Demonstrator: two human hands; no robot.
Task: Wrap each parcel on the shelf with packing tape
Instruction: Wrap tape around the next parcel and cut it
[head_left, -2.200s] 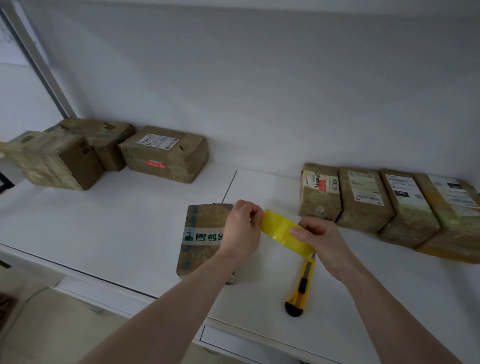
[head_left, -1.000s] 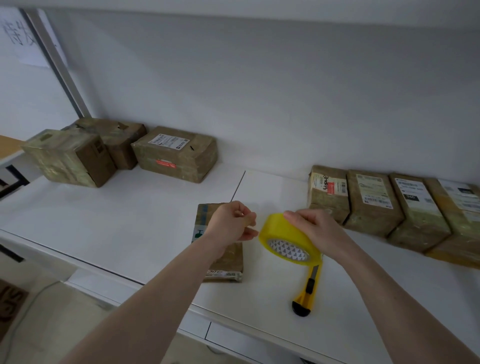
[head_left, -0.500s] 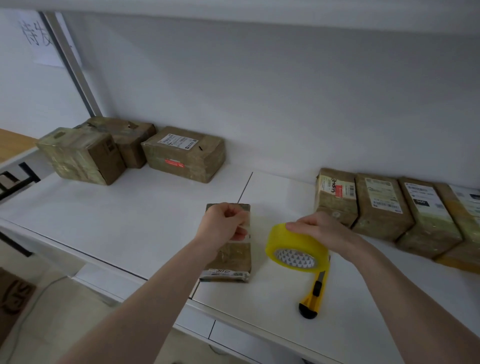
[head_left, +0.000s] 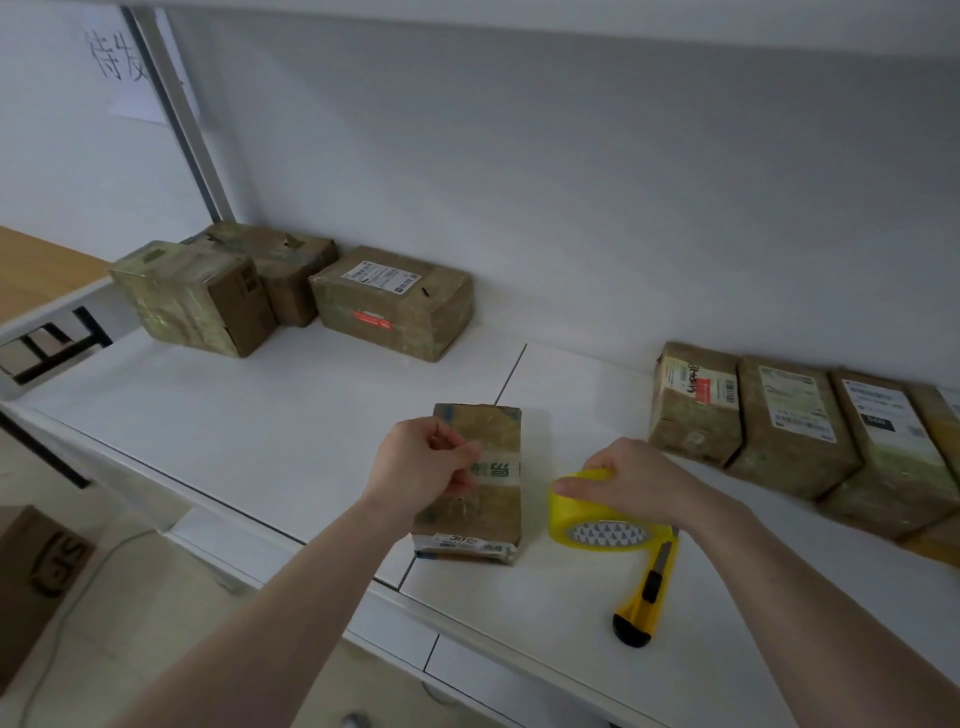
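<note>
A small brown parcel (head_left: 488, 499) with a white band of green print lies flat near the front edge of the white shelf (head_left: 291, 431). My left hand (head_left: 421, 462) is over the parcel's left side and pinches the clear free end of the tape, which stretches across the parcel top. My right hand (head_left: 634, 480) grips the yellow tape roll (head_left: 597, 519) from above, just right of the parcel and low over the shelf.
A yellow utility knife (head_left: 647, 592) lies right of the roll near the shelf edge. Three taped parcels (head_left: 389, 301) sit at the back left, and a row of labelled parcels (head_left: 789, 431) lines the back right. A cardboard box (head_left: 36, 577) stands on the floor.
Both hands came down from mid-air toward the parcel. My left hand pulled the tape end left over the parcel top while my right hand lowered the roll to its right.
</note>
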